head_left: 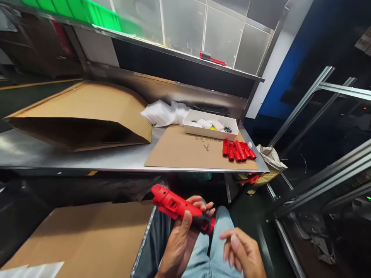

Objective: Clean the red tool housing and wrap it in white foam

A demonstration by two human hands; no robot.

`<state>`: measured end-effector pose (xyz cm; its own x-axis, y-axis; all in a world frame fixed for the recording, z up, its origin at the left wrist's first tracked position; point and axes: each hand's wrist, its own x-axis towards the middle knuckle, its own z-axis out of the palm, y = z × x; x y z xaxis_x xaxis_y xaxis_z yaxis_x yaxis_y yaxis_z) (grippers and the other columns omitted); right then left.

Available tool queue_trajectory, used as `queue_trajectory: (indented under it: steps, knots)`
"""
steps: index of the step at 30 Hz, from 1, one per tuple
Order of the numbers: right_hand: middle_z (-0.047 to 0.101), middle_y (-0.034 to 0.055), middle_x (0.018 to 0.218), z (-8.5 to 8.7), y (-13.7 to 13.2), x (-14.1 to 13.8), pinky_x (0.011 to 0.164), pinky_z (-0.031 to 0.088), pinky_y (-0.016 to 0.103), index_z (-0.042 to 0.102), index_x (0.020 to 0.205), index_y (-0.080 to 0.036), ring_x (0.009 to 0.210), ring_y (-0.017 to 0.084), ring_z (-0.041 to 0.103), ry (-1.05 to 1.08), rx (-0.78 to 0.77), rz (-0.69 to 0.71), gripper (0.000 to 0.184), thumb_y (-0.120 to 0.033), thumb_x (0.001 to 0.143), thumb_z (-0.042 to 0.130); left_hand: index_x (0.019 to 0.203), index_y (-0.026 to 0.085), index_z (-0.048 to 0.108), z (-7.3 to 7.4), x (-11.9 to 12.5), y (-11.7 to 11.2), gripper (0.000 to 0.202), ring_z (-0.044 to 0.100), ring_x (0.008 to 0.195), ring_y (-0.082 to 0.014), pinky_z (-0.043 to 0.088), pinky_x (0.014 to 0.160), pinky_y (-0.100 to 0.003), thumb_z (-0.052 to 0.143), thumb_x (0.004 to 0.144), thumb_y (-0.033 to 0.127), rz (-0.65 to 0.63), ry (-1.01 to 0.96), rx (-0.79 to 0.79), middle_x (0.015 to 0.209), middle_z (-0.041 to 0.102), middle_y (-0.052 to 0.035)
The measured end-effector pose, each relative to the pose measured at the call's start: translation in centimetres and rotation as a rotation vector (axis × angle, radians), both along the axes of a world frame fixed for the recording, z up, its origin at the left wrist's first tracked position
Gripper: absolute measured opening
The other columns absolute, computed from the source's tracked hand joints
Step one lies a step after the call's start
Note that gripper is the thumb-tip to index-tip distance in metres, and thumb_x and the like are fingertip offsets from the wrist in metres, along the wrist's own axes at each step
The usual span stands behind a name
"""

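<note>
While clamped in the left hand (181,247), thumb and fingers wrapped around its middle, a red plastic tool housing (176,204), held low over light jeans (199,262). Right hand (240,251) apart and empty, fingers loosely curled, just beside it. Farther off, on a steel bench (58,156), a cardboard sheet (174,152) bearing a row of red parts (237,151), plus a white tray (210,124) of small pieces.

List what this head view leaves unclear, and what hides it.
The red tool housing: the left hand hides part of it.
The small black parts in the white tray: too small to identify.
The printed text on the cardboard sheet: too small to read.
The green bin: cut off by the top edge.
The red item below the steel table: partly hidden by the table.
</note>
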<state>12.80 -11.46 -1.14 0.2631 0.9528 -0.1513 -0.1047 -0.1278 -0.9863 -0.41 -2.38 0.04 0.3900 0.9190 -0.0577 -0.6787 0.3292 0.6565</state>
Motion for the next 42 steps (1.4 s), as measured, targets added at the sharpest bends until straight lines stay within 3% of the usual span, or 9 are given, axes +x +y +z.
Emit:
queue_trajectory:
  steps: [3,6,9,15,24,28,33,36,42]
  knots:
    - [0.065,0.0078,0.096,1.1,-0.3,-0.2,0.056,0.044,0.021,0.076,0.087,-0.021,0.078,0.016,0.061,-0.216,0.153,-0.157,0.045,-0.064,0.08,0.066,0.106,0.032,0.071,0.1,0.4,-1.3,0.034,0.059,0.12,-0.0286,0.045,0.106,-0.042,0.069,0.082,0.055,0.022,-0.038,-0.055,0.099,0.072,-0.0002]
    - [0.057,0.0106,0.117,1.4,0.2,-0.5,0.069,0.051,0.024,0.075,0.089,-0.021,0.101,0.023,0.06,-0.18,0.171,-0.121,0.039,-0.058,0.08,0.067,0.104,0.032,0.071,0.0,1.5,-2.4,0.036,0.055,0.125,-0.0309,0.036,0.114,-0.045,0.073,0.078,0.057,0.007,-0.046,-0.067,0.1,0.072,0.0001]
    - [0.05,0.0115,0.119,1.4,0.7,-0.5,0.079,0.054,0.029,0.076,0.09,-0.018,0.105,0.025,0.058,-0.017,0.117,-0.07,0.041,-0.057,0.078,0.069,0.103,0.032,0.072,-0.4,2.6,-2.8,0.04,0.051,0.13,-0.0339,0.032,0.116,-0.047,0.077,0.073,0.059,-0.019,-0.023,-0.065,0.097,0.072,-0.0011]
    - [0.052,0.0127,0.116,1.7,2.1,0.2,0.086,0.055,0.032,0.079,0.088,-0.019,0.116,0.029,0.053,0.112,0.147,-0.19,0.035,-0.051,0.075,0.073,0.115,0.032,0.07,-1.5,3.5,-2.4,0.051,0.051,0.129,-0.0334,0.027,0.118,-0.047,0.08,0.071,0.056,-0.057,0.067,-0.105,0.109,0.07,-0.0028]
    - [0.053,0.0132,0.114,1.1,6.1,0.6,0.089,0.053,0.032,0.079,0.085,-0.018,0.111,0.026,0.055,0.114,0.116,-0.103,0.033,-0.048,0.072,0.075,0.12,0.035,0.067,-3.5,3.3,0.0,0.049,0.06,0.117,-0.0289,0.047,0.102,-0.035,0.075,0.076,0.057,0.007,0.158,-0.121,0.12,0.068,-0.003]
    - [0.054,0.0118,0.111,-0.1,7.6,1.2,0.078,0.053,0.026,0.077,0.075,-0.018,0.106,0.024,0.056,0.077,0.12,-0.068,0.032,-0.049,0.073,0.075,0.11,0.03,0.072,-4.7,3.1,1.3,0.041,0.06,0.114,-0.0283,0.049,0.096,-0.03,0.076,0.077,0.055,0.115,0.255,-0.011,0.115,0.068,-0.005]
    - [0.058,0.01,0.11,-1.0,9.0,2.1,0.076,0.052,0.026,0.076,0.079,-0.02,0.106,0.024,0.057,0.049,0.134,0.033,0.031,-0.051,0.075,0.075,0.083,0.026,0.08,-3.1,3.1,1.6,0.024,0.057,0.118,-0.0345,0.043,0.105,-0.035,0.085,0.069,0.045,0.251,0.393,0.226,0.105,0.072,-0.0096]
    - [0.06,0.0093,0.11,-0.9,9.4,2.7,0.085,0.053,0.031,0.076,0.086,-0.021,0.102,0.023,0.06,0.068,0.162,0.112,0.031,-0.051,0.079,0.074,0.085,0.027,0.081,-2.0,3.1,1.7,0.026,0.056,0.118,-0.038,0.044,0.105,-0.041,0.083,0.071,0.048,0.27,0.429,0.308,0.104,0.073,-0.0105]
    - [0.056,0.0121,0.126,-0.4,9.5,3.1,0.097,0.051,0.038,0.073,0.1,-0.02,0.117,0.027,0.058,0.182,0.162,0.163,0.035,-0.051,0.082,0.071,0.098,0.035,0.073,-2.2,3.1,3.7,0.035,0.061,0.115,-0.0238,0.047,0.099,-0.027,0.083,0.07,0.052,0.132,0.188,-0.148,0.112,0.073,0.0015]
